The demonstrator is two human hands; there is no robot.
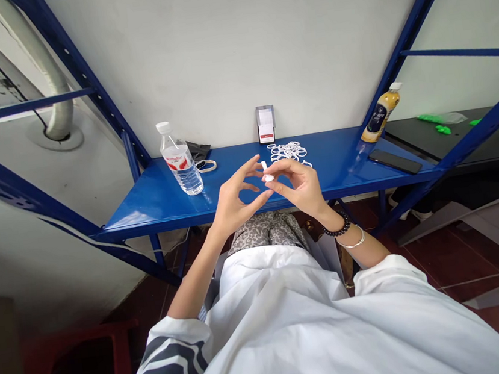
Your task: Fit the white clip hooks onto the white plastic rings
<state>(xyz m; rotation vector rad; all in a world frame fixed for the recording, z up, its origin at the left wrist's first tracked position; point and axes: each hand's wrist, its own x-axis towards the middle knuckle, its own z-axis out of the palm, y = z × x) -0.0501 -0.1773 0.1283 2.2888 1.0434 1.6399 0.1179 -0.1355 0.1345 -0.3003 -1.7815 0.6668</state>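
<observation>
My left hand [235, 198] and my right hand [299, 184] meet above the front edge of the blue shelf [151, 205]. Both pinch a small white piece [267, 172] between their fingertips; the other fingers are spread. Just behind the hands lies a pile of white rings [288, 150] on the shelf. My right wrist carries a dark bead bracelet and a thin silver bangle.
A clear water bottle [180, 159] stands at the left of the shelf, with a ring and a dark object beside it. A small white and red box [266, 131] leans against the wall. A yellow drink bottle [380, 113] and a black phone [394, 161] sit at the right. Blue rack posts flank both sides.
</observation>
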